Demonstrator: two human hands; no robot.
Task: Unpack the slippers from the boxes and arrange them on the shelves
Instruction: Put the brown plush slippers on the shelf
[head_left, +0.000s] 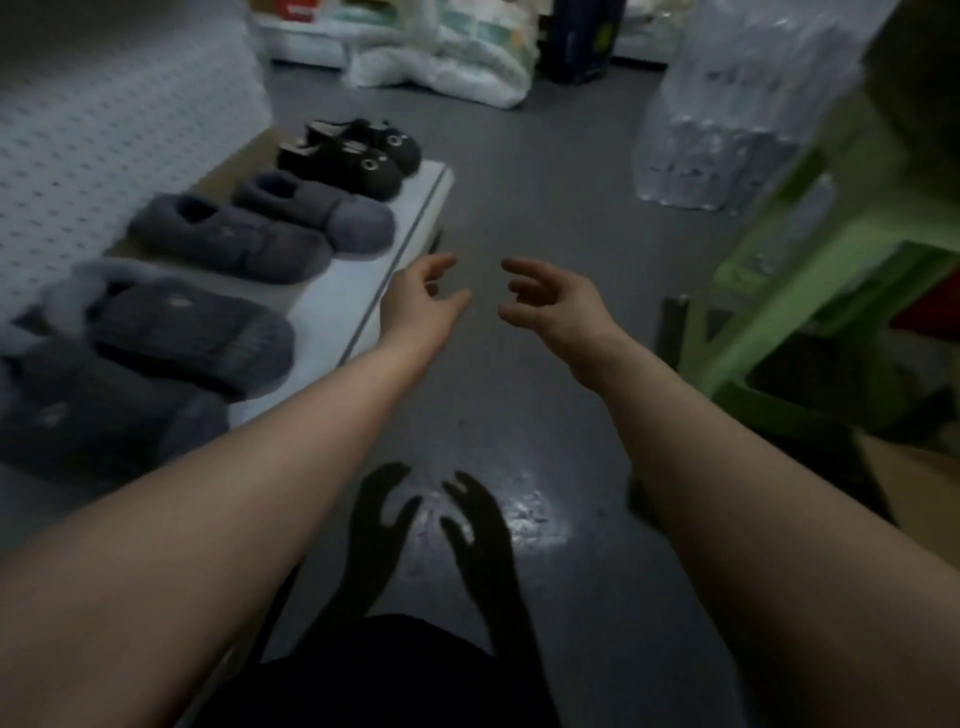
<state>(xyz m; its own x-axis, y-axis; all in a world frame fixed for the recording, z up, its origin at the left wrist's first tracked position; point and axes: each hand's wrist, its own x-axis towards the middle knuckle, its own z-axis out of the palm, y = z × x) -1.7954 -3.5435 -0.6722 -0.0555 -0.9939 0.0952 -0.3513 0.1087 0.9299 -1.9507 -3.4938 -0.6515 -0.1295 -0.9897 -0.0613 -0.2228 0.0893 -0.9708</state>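
Left hand (421, 304) and right hand (558, 304) are out over the dark grey floor (519, 208), just off the low white shelf's (340, 291) front edge. Both grips wide, fingers loosely curled, holding nothing. On the shelf in a row: black fuzzy slippers with eyes (358, 153) at far end, grey fleece slippers (260, 228) mid, dark grey knit slippers (156, 358) nearest.

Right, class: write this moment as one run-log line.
left hand: open, empty | right hand: open, empty | both over floor | slippers: three pairs on shelf
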